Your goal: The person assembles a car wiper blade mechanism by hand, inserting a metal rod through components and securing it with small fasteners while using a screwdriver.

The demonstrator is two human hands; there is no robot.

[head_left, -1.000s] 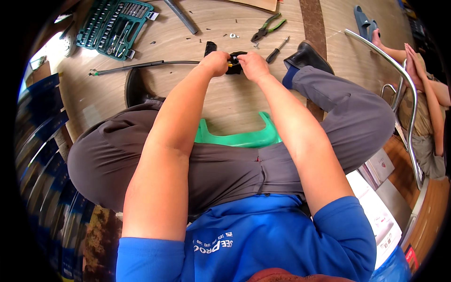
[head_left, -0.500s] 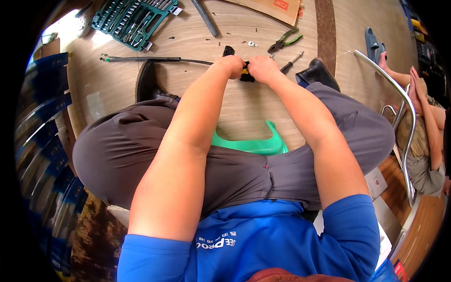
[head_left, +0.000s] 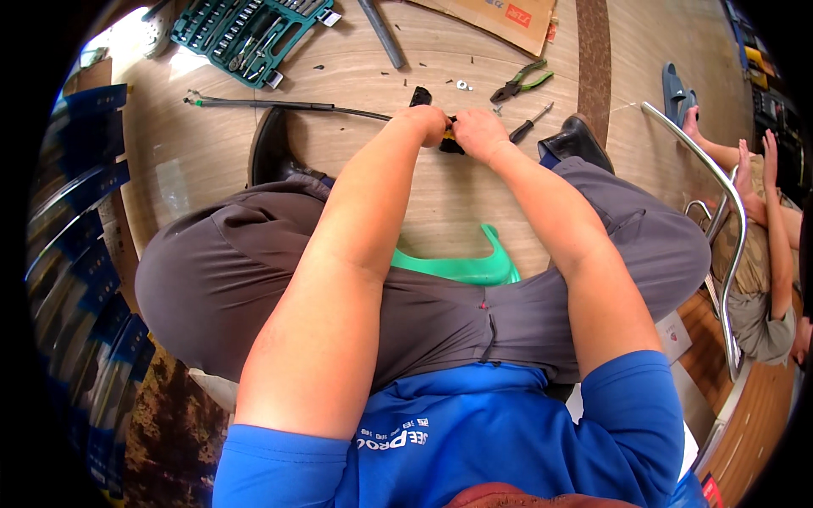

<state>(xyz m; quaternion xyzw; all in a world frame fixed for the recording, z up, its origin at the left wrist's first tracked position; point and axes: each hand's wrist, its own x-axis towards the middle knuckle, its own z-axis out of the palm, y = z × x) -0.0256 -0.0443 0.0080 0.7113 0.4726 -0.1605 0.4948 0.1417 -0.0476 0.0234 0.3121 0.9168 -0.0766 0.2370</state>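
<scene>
Ahead of me, both hands close around a small black part with a yellow patch [head_left: 452,146], much of it hidden by my fingers. My left hand [head_left: 429,125] grips its left side, where a black cable [head_left: 360,113] runs in from the left. On the other side my right hand [head_left: 479,133] pinches the part. Another black piece [head_left: 420,96] shows just beyond my left hand; whether it joins the held part I cannot tell. A screwdriver [head_left: 523,129] lies right of my right hand, with green-handled pliers [head_left: 517,83] farther off.
Small screws and a white washer [head_left: 461,85] are scattered beyond my hands. A green socket set [head_left: 254,42], a dark tube [head_left: 381,34] and cardboard [head_left: 495,19] lie farther away. Between my legs rests a green plastic piece [head_left: 461,269]. A person sits behind a metal frame [head_left: 735,212] at right.
My view has shifted slightly. Both my hands stay on the black part, with small shifts of the fingers. At right, the other person's hands have moved apart from being pressed together.
</scene>
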